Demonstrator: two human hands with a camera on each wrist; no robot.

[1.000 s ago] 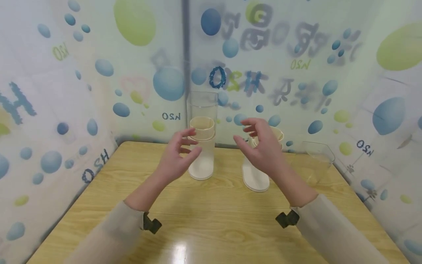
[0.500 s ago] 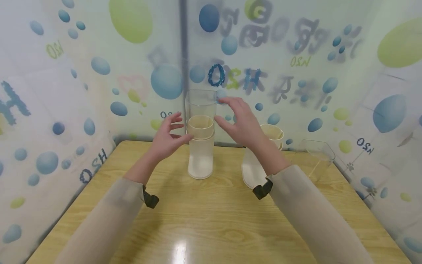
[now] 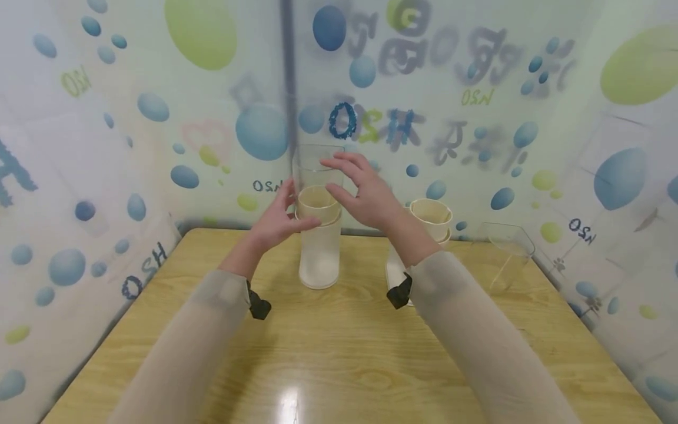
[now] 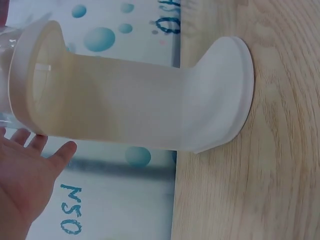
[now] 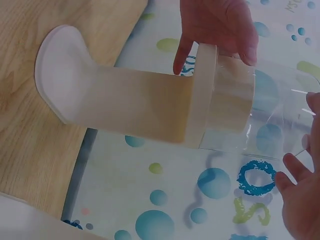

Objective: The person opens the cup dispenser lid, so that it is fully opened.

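Note:
A cream plastic stand (image 3: 319, 259) with a wide foot and a ring collar (image 4: 30, 75) stands upright on the table. A clear plastic cylinder (image 3: 318, 162) rises from its collar, around a cream inner ring (image 5: 233, 92). My left hand (image 3: 276, 221) is at the collar's left side, thumb across the front and fingers spread; its fingertips (image 4: 37, 142) reach the collar's edge in the left wrist view. Beside the cylinder's upper right side is my right hand (image 3: 368, 191), its fingers spread and bent slightly, overlapping the clear wall near the rim.
A second cream stand (image 3: 431, 215) is to the right, partly behind my right forearm. Farther right a clear container (image 3: 503, 253) is on the wooden table (image 3: 339, 353). A patterned curtain (image 3: 238, 70) hangs behind the table's far edge.
My right hand has moved left, from in front of the second stand to the cylinder's upper right side. My left hand has moved from in front of the collar round to its left side.

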